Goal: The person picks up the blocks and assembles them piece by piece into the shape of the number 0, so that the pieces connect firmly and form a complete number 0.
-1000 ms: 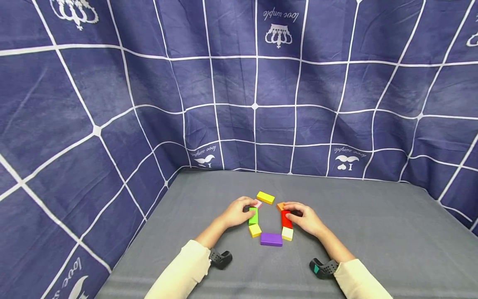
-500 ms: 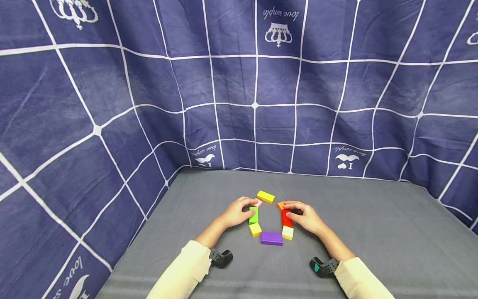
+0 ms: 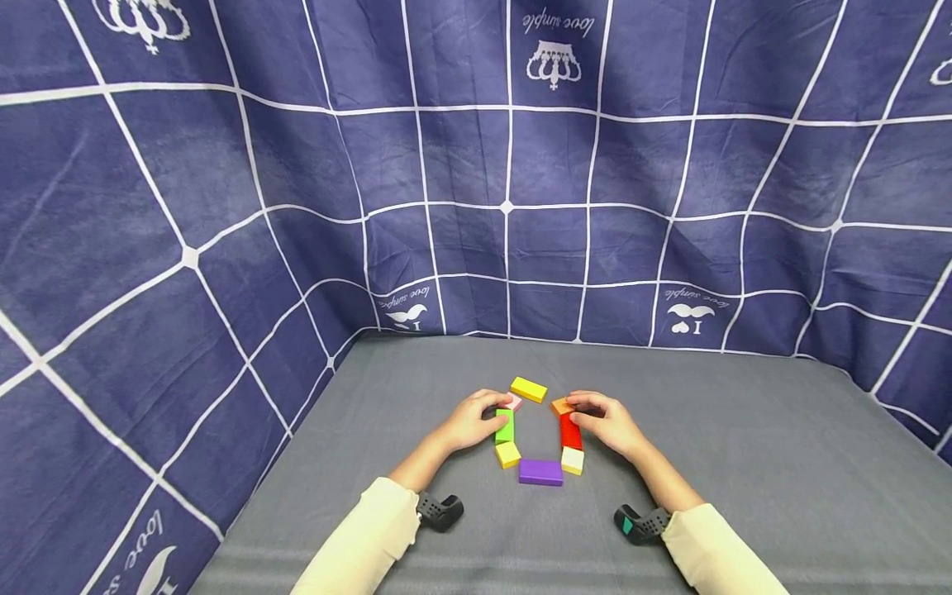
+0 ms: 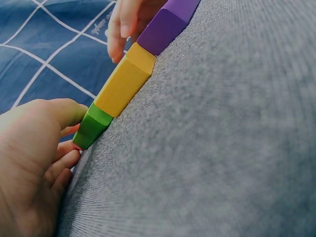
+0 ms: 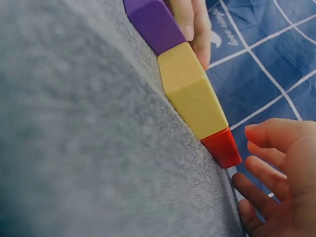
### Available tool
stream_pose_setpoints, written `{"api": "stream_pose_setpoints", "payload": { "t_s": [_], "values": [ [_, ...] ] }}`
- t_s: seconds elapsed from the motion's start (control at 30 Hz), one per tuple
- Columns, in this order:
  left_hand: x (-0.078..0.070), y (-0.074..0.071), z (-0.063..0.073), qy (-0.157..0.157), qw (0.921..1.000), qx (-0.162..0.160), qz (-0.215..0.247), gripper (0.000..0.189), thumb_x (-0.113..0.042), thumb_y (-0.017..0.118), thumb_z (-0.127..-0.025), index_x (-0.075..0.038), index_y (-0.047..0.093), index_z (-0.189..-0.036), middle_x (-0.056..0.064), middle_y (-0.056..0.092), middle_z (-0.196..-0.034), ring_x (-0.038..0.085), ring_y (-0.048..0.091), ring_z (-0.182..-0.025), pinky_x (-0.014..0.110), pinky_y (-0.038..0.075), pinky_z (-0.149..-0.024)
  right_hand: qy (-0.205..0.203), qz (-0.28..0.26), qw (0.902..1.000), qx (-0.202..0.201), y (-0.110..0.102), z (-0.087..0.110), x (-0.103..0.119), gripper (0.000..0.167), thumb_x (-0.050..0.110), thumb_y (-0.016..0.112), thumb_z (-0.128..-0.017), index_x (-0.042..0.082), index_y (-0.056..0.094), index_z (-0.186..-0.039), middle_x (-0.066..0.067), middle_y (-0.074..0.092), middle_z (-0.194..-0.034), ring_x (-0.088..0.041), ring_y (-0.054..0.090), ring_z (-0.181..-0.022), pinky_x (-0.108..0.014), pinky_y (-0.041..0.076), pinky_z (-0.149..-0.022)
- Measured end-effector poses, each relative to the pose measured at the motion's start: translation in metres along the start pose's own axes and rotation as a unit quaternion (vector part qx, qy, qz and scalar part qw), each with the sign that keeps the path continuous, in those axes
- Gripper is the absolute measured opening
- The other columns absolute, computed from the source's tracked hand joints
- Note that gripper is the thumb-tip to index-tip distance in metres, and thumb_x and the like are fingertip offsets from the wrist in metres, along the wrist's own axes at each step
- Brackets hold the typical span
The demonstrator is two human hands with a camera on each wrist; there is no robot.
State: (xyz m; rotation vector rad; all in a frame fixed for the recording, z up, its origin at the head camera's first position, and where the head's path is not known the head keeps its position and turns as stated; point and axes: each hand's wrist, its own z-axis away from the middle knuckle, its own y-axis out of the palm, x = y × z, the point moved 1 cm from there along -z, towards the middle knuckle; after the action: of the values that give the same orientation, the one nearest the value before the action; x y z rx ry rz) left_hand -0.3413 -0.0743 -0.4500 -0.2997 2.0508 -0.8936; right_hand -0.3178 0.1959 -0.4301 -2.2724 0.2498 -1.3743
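Note:
Several coloured blocks form a ring on the grey surface in the head view. My left hand (image 3: 476, 420) lies at the ring's left side, its thumb touching the green block (image 3: 505, 426) and its index fingertip at the pink block (image 3: 514, 402). A yellow block (image 4: 126, 84) adjoins the green one in the left wrist view. On the right side, my right hand (image 3: 611, 426) has loosely bent fingers beside the red block (image 3: 570, 432) and over the orange block (image 3: 562, 406). The right wrist view has its thumb apart from the red block (image 5: 223, 148).
At the ring's near side lies a purple block (image 3: 540, 473), between a yellow block (image 3: 508, 455) and a pale yellow block (image 3: 572, 461). A longer yellow block (image 3: 529, 389) lies at the far side. A blue curtain (image 3: 461, 165) with white lines hangs behind the grey surface (image 3: 706, 430).
My right hand has shifted slightly away from me, and its thumb has moved up off the middle of the red block. The left hand and the blocks look unchanged.

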Motion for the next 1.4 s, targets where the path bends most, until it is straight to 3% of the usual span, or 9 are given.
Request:
{"api": "stream_pose_setpoints", "payload": {
  "t_s": [0.2, 0.43, 0.53, 0.77, 1.13, 1.4],
  "values": [
    [0.002, 0.000, 0.000, 0.000, 1.0000, 0.002, 0.000, 0.036, -0.015, 0.063, -0.092, -0.001, 0.063, -0.125, 0.014, 0.061, -0.123, 0.029, 0.056, -0.117, 0.044, 0.041, -0.101, 0.051, 0.027, 0.9983, 0.004, 0.001, -0.018, -0.020, 0.028, 0.005, 0.068, -0.088, -0.007, 0.066, -0.113, -0.019, 0.067, -0.110, -0.030, 0.061, -0.101, -0.025, 0.047, -0.079],
    [0.002, -0.001, -0.001, 0.002, 1.0000, -0.002, -0.002, 0.035, -0.017, 0.063, -0.092, -0.001, 0.064, -0.124, 0.013, 0.061, -0.122, 0.029, 0.056, -0.115, 0.044, 0.041, -0.100, 0.066, 0.094, 0.9933, 0.014, 0.005, -0.046, -0.012, 0.030, 0.012, 0.066, -0.088, -0.003, 0.068, -0.114, -0.019, 0.067, -0.113, -0.038, 0.058, -0.110, -0.050, 0.047, -0.089],
    [0.002, -0.002, -0.001, 0.000, 1.0000, -0.001, -0.006, 0.036, -0.017, 0.063, -0.092, -0.002, 0.064, -0.125, 0.013, 0.061, -0.122, 0.028, 0.056, -0.116, 0.043, 0.041, -0.101, 0.073, 0.114, 0.9905, 0.023, 0.010, -0.057, -0.006, 0.031, 0.013, 0.066, -0.087, -0.002, 0.068, -0.114, -0.019, 0.067, -0.114, -0.038, 0.058, -0.111, -0.053, 0.044, -0.093],
    [0.002, -0.002, 0.001, -0.004, 0.9999, 0.011, -0.009, 0.037, -0.018, 0.062, -0.093, -0.002, 0.063, -0.126, 0.013, 0.061, -0.123, 0.028, 0.056, -0.117, 0.042, 0.041, -0.100, 0.073, 0.152, 0.9835, 0.065, 0.028, -0.073, 0.000, 0.032, 0.016, 0.066, -0.087, -0.002, 0.068, -0.114, -0.019, 0.067, -0.114, -0.037, 0.059, -0.111, -0.051, 0.045, -0.094],
    [-0.001, -0.002, 0.001, -0.001, 1.0000, 0.007, -0.004, 0.038, -0.018, 0.062, -0.093, -0.001, 0.062, -0.127, 0.013, 0.060, -0.123, 0.028, 0.056, -0.116, 0.043, 0.042, -0.100, 0.053, 0.197, 0.9749, 0.089, 0.041, -0.084, 0.005, 0.029, 0.011, 0.070, -0.082, -0.003, 0.069, -0.108, -0.015, 0.070, -0.104, -0.030, 0.064, -0.098, -0.045, 0.048, -0.089],
    [-0.002, -0.003, 0.001, -0.012, 0.9998, 0.011, 0.009, 0.038, -0.017, 0.062, -0.093, -0.001, 0.062, -0.127, 0.013, 0.060, -0.123, 0.028, 0.055, -0.117, 0.043, 0.041, -0.101, 0.050, 0.249, 0.9608, 0.111, 0.047, -0.089, 0.011, 0.029, 0.009, 0.073, -0.080, -0.004, 0.070, -0.106, -0.013, 0.070, -0.097, -0.029, 0.064, -0.092, -0.044, 0.049, -0.088]
  ]
}}
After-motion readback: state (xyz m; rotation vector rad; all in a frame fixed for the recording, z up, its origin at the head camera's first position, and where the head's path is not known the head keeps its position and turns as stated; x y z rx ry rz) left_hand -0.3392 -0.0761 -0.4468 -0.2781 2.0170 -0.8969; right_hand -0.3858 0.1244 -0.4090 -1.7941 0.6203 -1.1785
